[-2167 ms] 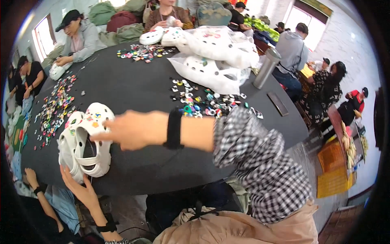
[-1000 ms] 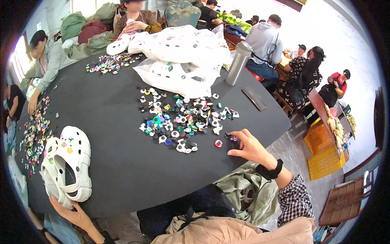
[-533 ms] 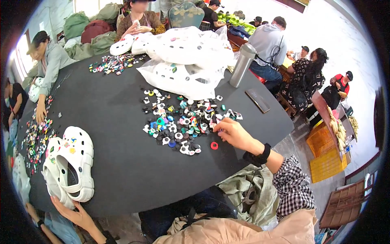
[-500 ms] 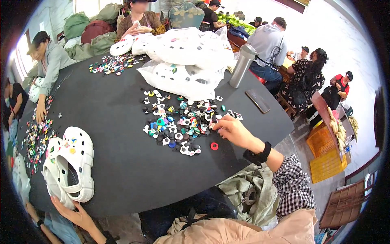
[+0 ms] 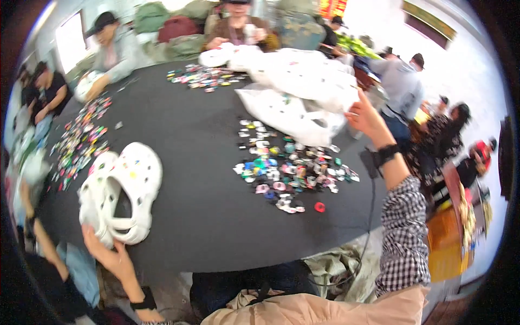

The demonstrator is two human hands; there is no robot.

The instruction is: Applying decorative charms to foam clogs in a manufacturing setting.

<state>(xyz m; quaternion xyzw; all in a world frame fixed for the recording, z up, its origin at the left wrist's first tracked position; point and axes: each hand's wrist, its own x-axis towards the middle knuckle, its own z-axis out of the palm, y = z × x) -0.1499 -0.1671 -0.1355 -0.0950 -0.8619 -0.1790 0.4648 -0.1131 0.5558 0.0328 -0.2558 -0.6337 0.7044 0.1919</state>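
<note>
the left hand [image 5: 111, 257] is resting loosely open, fingers and thumb spread, touching the heel ends of the white clogs [image 5: 143, 173]. these are sitting side by side, touching, at the left of the dark surface [image 5: 195, 216]. the right hand [image 5: 369, 119] is hovering raised beside the bagged white shoes [image 5: 292, 76], its fingers partly bent; blur is hiding the fingertips, so i cannot tell whether they are gripping anything. below it, colourful charms [image 5: 292, 170] are lying heaped, with a red charm [image 5: 319, 207] resting just apart.
</note>
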